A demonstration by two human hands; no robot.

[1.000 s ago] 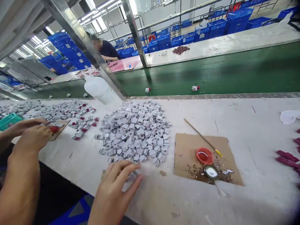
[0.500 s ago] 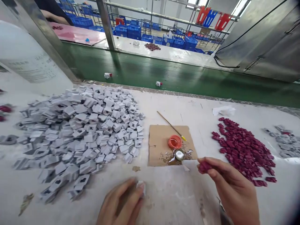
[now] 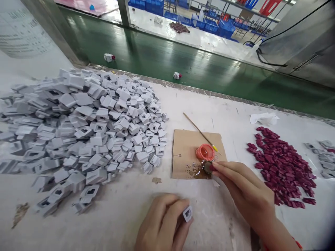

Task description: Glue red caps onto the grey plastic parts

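My left hand [image 3: 163, 225] is low at the table's front edge and pinches a small grey plastic piece [image 3: 187, 213] with a dark slot. My right hand [image 3: 243, 190] holds a small dark red piece [image 3: 211, 167] at its fingertips, pressed down by the metal cap [image 3: 207, 167] on the cardboard square [image 3: 183, 153]. An orange cap [image 3: 205, 152] sits just behind it. A large heap of grey pieces [image 3: 86, 132] lies to the left. A pile of dark red pieces [image 3: 282, 167] lies to the right.
A thin stick with a yellow tip [image 3: 200, 132] rests across the cardboard's far corner. A green conveyor belt [image 3: 199, 66] runs behind the table with two small assembled parts [image 3: 177, 75] on it. A white bottle [image 3: 23, 31] stands far left. Crumpled white paper [image 3: 263, 118] lies near the belt.
The view swung right and down from a neighbour's hands to my own. My right hand carried the red piece left to the metal cap; my left hand lifted its grey piece into view.
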